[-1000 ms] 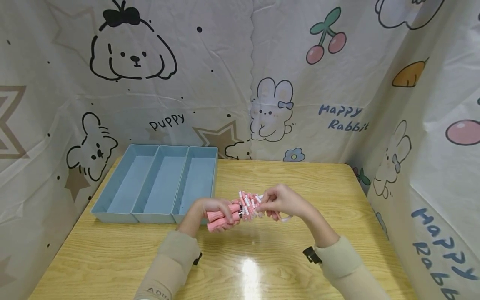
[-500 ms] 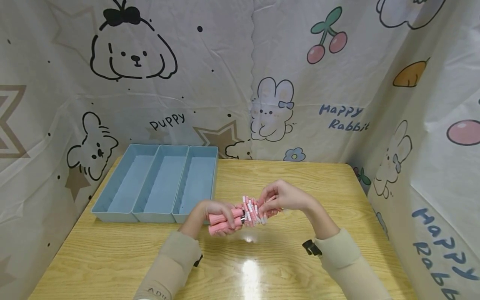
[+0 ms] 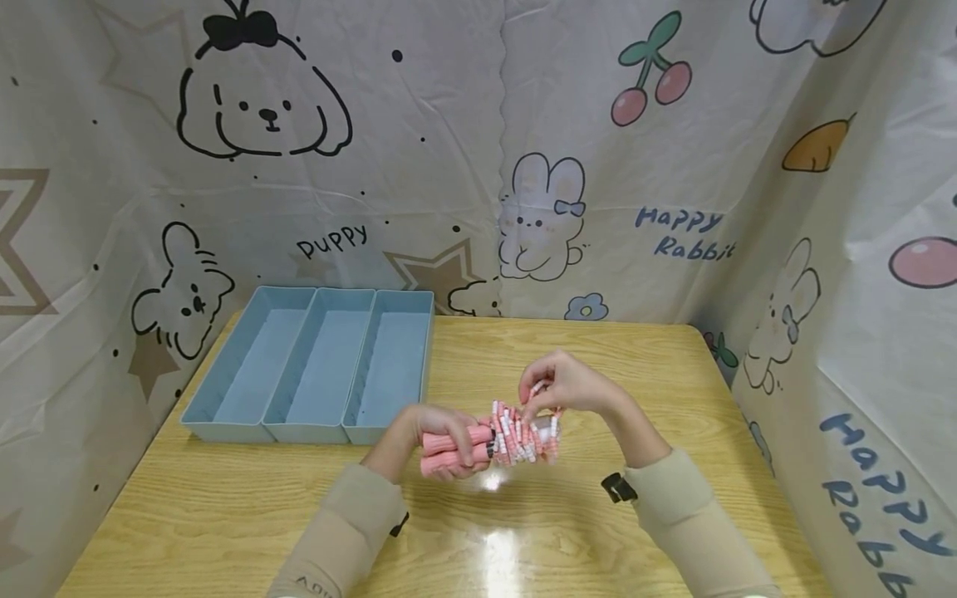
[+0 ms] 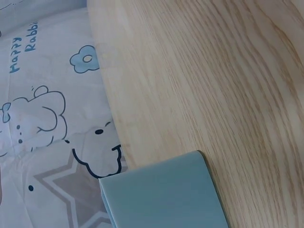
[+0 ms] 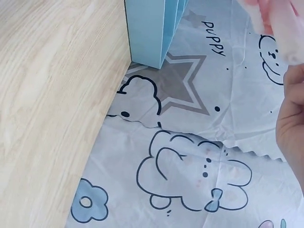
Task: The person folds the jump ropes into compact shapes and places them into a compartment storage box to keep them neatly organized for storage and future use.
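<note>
A jump rope [image 3: 512, 433] with two pink handles and a cord of pink and white beads is held over the table in the head view. My left hand [image 3: 439, 421] grips both handles side by side, their ends sticking out to the left. Bunched against the handles, the beaded cord lies in several coils. With thumb and fingers, my right hand [image 3: 570, 384] pinches a stretch of the cord at the right end of the bundle. In the right wrist view, part of that hand [image 5: 293, 111] shows at the edge below blurred pink and white beads. The left wrist view misses the left hand.
A light blue tray [image 3: 302, 428] with three long compartments stands at the table's back left, just beyond the left hand. The wooden table [image 3: 620, 531] meets a printed cloth [image 3: 449, 124] hanging behind it, with more cloth at both sides.
The bundle and left hand have shifted slightly right and toward the person. My right hand has risen a little, and the cord's loose tail now shows between its fingers and the coils.
</note>
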Demonstrator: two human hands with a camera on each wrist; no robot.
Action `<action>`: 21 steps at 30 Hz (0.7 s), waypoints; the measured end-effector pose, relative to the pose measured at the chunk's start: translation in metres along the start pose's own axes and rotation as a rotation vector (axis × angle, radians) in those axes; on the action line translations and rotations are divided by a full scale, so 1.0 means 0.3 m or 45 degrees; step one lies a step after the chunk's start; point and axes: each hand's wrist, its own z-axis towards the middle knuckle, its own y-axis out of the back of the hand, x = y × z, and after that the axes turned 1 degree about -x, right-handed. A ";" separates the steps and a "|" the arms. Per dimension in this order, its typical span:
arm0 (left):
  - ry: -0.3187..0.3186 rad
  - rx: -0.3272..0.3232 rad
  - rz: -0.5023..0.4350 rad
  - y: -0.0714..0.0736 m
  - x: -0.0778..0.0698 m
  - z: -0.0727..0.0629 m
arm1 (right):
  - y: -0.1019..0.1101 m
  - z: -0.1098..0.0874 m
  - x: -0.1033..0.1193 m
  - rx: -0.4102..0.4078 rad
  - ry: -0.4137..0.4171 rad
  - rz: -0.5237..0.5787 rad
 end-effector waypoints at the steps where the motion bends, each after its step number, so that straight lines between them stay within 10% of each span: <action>1: -0.002 0.005 0.001 -0.002 -0.001 0.002 | 0.001 0.002 -0.007 0.002 0.014 0.018; 21: 0.003 0.001 0.014 0.006 0.009 0.011 | 0.014 0.007 -0.049 -0.006 -0.191 0.308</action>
